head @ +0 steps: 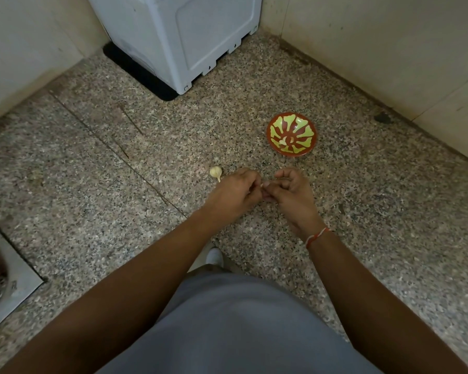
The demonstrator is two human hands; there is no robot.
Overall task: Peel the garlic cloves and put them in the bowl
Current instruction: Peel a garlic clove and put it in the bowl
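Note:
A red bowl with a yellow-green pattern (291,134) stands on the speckled counter, and a couple of pale peeled cloves (283,142) lie at its bottom. A garlic bulb with a stem (215,172) lies left of my hands. My left hand (234,191) and my right hand (292,191) meet in front of me, fingers curled, pinching one small garlic clove (262,184) between their fingertips. Most of that clove is hidden by my fingers. The bowl sits a short way beyond my right hand.
A white appliance (179,36) on a black mat (138,74) stands at the back of the stone counter (92,171). Tiled walls close in on the left and right. A metal sink edge (8,268) shows at the lower left.

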